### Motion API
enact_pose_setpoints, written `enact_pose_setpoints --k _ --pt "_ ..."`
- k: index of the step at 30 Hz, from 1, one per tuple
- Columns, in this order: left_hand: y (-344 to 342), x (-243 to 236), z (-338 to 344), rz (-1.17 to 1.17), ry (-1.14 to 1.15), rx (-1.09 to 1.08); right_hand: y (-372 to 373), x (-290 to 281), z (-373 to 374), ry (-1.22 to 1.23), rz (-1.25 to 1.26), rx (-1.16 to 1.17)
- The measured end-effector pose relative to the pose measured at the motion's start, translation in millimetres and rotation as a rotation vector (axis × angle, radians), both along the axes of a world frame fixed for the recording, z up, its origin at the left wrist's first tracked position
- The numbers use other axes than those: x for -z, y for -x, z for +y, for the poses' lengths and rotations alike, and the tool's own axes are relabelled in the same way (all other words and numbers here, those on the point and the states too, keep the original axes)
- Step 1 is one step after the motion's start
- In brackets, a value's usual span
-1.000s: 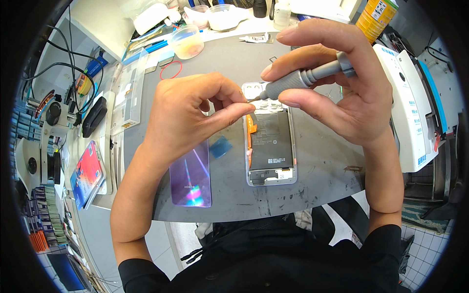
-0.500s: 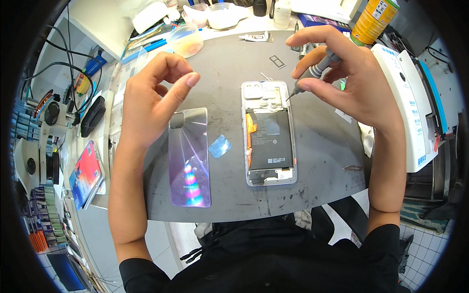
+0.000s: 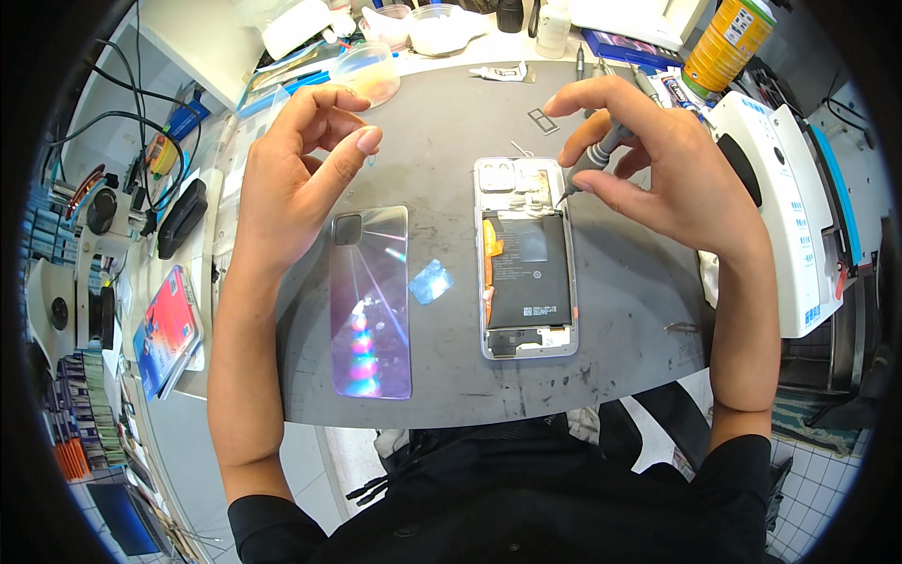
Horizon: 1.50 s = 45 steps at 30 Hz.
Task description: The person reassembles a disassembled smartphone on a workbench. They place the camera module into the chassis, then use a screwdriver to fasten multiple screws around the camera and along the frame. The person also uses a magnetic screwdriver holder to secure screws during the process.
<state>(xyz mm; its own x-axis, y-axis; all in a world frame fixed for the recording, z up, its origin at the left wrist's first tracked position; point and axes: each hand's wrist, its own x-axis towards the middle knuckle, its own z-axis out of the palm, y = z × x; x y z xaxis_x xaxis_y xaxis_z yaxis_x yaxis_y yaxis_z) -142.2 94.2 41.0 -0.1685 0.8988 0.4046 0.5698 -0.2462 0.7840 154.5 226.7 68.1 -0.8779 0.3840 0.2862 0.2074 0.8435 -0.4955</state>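
My left hand [image 3: 291, 179] hangs above the mat at the left, thumb and index finger apart, with nothing visible between them. My right hand [image 3: 667, 179] grips a grey screwdriver [image 3: 598, 150], its tip pointing down at the upper right edge of an opened phone [image 3: 526, 273], which has a black battery, an orange flex cable and exposed upper parts; whether the tip touches is unclear. A purple glossy back cover [image 3: 366, 310] lies left of the phone, with a small blue film piece [image 3: 430, 282] between them. A small metal tray frame [image 3: 542, 120] lies behind the phone.
The grey mat [image 3: 442, 395] has a clear tub [image 3: 366, 66] and a small tube [image 3: 503, 73] at its back. Tools, a yellow canister [image 3: 723, 47] and a white machine [image 3: 780, 216] stand right. Pink-red booklets [image 3: 164, 324], cables and equipment crowd the left.
My left hand has left the screwdriver tip, moved up and left, and its fingers have parted. My right hand, with the screwdriver, has shifted right and its tip now points down at the phone.
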Motion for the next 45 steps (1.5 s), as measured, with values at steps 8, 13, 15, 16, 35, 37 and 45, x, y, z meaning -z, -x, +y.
enact_pose_setpoints --k 8,13,15,16,35,37,45 --pt "3.2 5.5 2.7 0.007 -0.043 -0.005 2.8 -19.6 -26.6 -0.374 -0.259 0.152" --pt "-18.3 -22.0 -10.9 0.238 0.104 0.019 3.2 -18.9 -19.0 -0.419 -0.161 0.160" --pt "-47.1 -32.3 -21.6 0.433 0.127 0.193 1.7 -8.2 -13.6 -0.364 -0.013 0.044" --pt "-63.1 -30.4 -24.6 0.498 0.081 0.271 2.1 -5.5 -11.5 -0.317 -0.008 0.004" --pt "-135.9 3.5 -51.0 0.864 -0.046 0.380 5.8 -8.8 -19.7 -0.251 -0.056 0.076" --pt "-137.6 5.3 -52.5 0.870 -0.047 0.354 7.5 -9.7 -19.7 -0.226 -0.084 0.077" --pt "-131.6 8.7 -35.1 0.814 -0.084 0.272 10.5 -4.2 -5.2 -0.273 0.002 0.073"
